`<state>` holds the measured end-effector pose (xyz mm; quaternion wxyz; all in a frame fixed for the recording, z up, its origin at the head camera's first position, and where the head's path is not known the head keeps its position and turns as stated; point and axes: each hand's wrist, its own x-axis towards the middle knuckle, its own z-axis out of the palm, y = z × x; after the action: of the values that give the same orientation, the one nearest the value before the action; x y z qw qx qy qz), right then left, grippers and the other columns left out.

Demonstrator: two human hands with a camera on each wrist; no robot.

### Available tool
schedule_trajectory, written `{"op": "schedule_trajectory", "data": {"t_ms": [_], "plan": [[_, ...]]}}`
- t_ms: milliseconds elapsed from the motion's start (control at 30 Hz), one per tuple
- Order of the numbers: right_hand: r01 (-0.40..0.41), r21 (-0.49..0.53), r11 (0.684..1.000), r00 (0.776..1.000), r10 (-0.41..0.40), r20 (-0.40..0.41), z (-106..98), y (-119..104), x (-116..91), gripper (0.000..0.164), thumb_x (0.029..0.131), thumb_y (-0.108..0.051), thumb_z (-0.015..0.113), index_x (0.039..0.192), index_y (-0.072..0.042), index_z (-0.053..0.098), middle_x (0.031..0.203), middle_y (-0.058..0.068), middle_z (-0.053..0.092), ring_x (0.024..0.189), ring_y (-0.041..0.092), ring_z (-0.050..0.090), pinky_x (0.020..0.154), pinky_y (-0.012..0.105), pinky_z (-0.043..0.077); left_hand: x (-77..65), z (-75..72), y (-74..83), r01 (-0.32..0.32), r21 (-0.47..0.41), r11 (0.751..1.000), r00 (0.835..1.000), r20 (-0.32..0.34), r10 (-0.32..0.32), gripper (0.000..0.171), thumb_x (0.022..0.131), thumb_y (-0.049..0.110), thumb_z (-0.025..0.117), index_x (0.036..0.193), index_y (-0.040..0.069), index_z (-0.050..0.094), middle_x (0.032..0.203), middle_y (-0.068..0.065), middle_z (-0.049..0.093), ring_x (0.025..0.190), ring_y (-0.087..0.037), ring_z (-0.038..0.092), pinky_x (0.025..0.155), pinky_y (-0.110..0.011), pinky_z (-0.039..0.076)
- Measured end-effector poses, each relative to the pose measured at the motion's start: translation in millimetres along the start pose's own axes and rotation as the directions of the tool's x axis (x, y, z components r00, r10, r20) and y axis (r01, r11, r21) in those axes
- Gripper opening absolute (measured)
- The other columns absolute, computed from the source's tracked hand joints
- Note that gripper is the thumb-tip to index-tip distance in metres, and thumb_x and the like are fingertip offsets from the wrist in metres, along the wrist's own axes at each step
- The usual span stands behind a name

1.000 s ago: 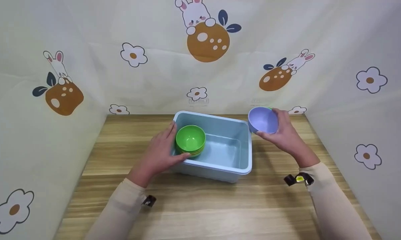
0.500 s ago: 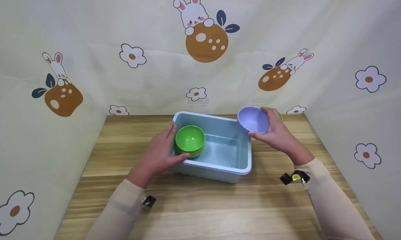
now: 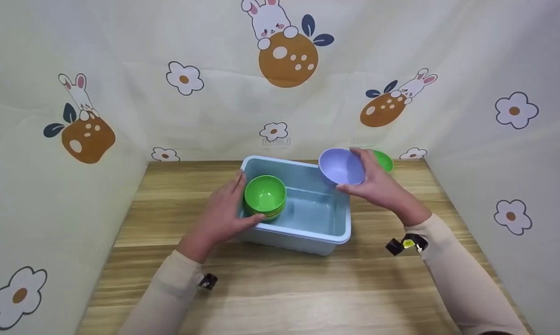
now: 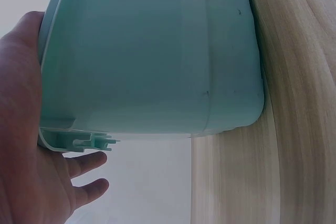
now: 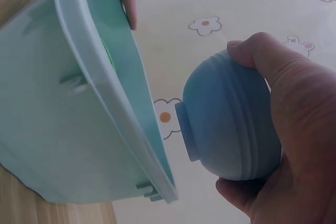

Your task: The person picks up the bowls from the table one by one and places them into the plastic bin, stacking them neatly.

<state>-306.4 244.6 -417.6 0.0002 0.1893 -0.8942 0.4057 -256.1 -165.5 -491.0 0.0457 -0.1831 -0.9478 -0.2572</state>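
In the head view a light blue plastic bin stands on the table. At its left end my left hand rests on the rim, fingers straight along the left side and thumb across the front edge. The left wrist view shows the straight fingers beyond the corner of the bin. A stack of bowls with a green bowl on top stands inside at the left. My right hand pinches a purple bowl over the bin's back right corner, its opening tilted toward the head camera.
Another green bowl is at the back right of the wooden table, partly hidden by the right hand. A patterned cloth backdrop rises behind and along both sides of the table.
My right hand has moved left with the purple bowl, from beside the bin to over its corner. The green bowl behind has come into fuller view. My left hand stays in place.
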Motion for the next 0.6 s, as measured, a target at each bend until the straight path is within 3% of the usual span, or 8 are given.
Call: {"op": "schedule_trajectory", "data": {"t_ms": [600], "plan": [[0.051,-0.038,0.998,0.995,-0.048,0.087,13,-23,14,0.116,0.081,-0.045,0.098,0.168,-0.003,0.035,0.156,0.019,0.044,0.133,0.041,0.056,0.105,0.06,0.058,-1.3,-1.3,-1.3,-0.005,0.001,1.0,1.0,0.012,0.005,0.123,0.094,0.074,0.073,0.177,0.004,0.015,0.185,-0.012,0.012,0.168,-0.038,0.021,0.133,-0.063,0.02]]}}
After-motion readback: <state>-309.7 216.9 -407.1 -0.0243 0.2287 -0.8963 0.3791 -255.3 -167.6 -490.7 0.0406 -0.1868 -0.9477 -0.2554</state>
